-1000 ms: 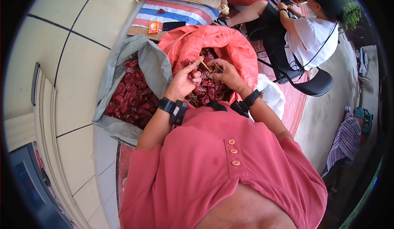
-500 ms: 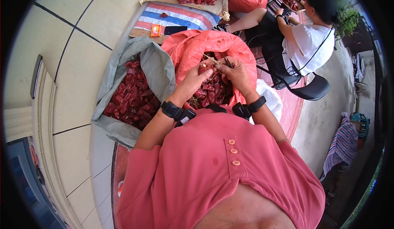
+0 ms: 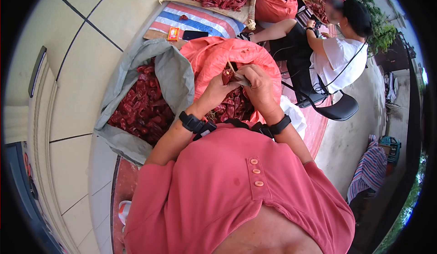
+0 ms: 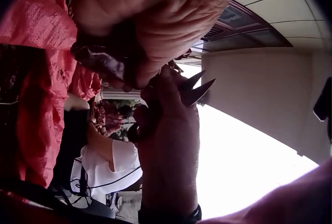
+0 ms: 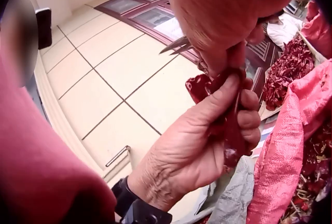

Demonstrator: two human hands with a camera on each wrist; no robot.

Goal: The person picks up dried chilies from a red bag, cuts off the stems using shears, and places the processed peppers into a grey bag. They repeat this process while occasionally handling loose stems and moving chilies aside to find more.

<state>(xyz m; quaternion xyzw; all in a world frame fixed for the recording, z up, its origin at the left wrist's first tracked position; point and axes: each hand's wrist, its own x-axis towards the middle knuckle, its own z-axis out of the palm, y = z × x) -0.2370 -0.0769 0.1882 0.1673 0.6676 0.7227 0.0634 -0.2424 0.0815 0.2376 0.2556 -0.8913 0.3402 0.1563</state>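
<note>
In the head view a dried red chili (image 3: 227,75) is pinched in the left hand (image 3: 214,93). The right hand (image 3: 260,86) meets it from the right, curled round small scissors (image 3: 242,80). The right wrist view shows the left hand (image 5: 194,141) wrapped round red chili pods (image 5: 234,136); their cut-looking ends face the scissors side. Two pointed blades (image 5: 178,45) stick out of the right hand (image 5: 228,11) there. In the left wrist view the blades (image 4: 196,89) stand slightly apart beyond the right hand (image 4: 171,136).
An orange-red sack (image 3: 205,53) of chilies lies under the hands, a grey sack (image 3: 180,72) of chilies to its left. Behind are a striped cloth (image 3: 200,13), a phone (image 3: 195,35) and a small box (image 3: 173,33). Another person (image 3: 341,58) sits at the right.
The hands have come together above the orange-red sack, and the chili in the left hand now stands more upright. The right hand has turned, with the scissors now lying beside the chili.
</note>
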